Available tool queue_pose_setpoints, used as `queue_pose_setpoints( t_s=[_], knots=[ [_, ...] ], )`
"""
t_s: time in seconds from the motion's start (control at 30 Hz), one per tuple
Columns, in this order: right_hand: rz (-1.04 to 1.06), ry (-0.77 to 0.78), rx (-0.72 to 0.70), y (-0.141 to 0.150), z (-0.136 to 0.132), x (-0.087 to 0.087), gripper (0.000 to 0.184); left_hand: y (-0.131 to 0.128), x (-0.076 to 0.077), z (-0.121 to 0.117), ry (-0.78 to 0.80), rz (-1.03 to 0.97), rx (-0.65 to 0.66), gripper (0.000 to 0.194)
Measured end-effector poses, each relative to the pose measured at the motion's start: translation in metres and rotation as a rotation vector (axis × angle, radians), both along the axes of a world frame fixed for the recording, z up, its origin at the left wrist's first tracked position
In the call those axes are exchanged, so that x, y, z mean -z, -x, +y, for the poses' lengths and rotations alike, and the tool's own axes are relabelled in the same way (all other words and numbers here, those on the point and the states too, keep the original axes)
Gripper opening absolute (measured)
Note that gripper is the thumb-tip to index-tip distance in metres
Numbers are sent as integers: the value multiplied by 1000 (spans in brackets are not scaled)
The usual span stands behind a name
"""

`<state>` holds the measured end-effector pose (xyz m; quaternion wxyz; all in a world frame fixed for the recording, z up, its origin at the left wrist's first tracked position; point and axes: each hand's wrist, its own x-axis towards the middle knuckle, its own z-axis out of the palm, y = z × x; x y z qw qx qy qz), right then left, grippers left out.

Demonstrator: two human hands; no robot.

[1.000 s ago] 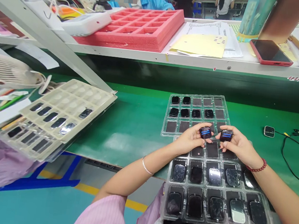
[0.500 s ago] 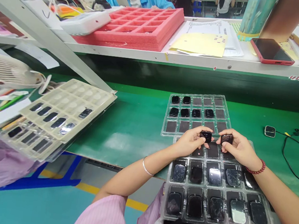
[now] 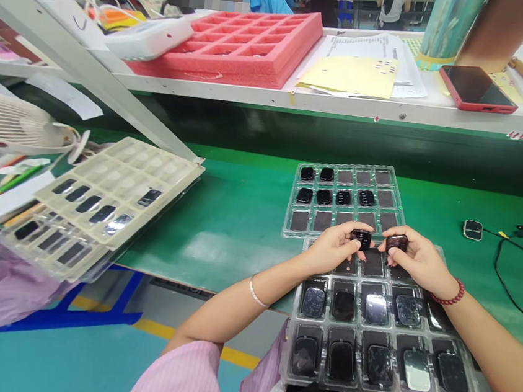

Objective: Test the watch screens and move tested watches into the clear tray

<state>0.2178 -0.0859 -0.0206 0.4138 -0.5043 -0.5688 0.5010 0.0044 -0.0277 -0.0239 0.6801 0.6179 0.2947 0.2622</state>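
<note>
While left hand (image 3: 333, 248) and right hand (image 3: 418, 260) clench dark screens (image 3: 360, 239), blister tray (image 3: 293, 324) holds more

The two watch faces (image 3: 360, 239) being held are near-black. The foam tray (image 3: 259, 37) is coral pink, the counter (image 3: 203, 215) glossy green, and the sleeve (image 3: 176, 380) pink with fine pale stripes. The bracelet (image 3: 451, 292) has dark red beads, the phone case (image 3: 480, 108) is red, and the paper (image 3: 349, 74) is pale yellow.
</note>
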Motion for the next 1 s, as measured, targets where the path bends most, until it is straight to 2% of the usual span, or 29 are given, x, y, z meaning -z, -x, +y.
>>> queue_pose_setpoints(
  t_s=[0.23, 0.43, 0.67, 0.83, 1.0],
  knots=[
    [-4, -11, 2, 2, 0, -1, 32, 0, 3, -1, 3, -61, -1, 43],
    [30, 35, -9, -4, 0, 2, 20, 2, 1, -1, 27, -17, -16, 32],
    [10, -10, -53, -1, -1, -4, 23, 1, -3, -1, 11, -18, -53, 33],
    [-18, 18, -65, -2, -1, -2, 17, 2, 0, 0, -7, -2, -46, 25],
    [-48, -36, -33, -1, -1, 0, 23, 3, 3, 0, -14, -51, -24, 47]
  ],
)
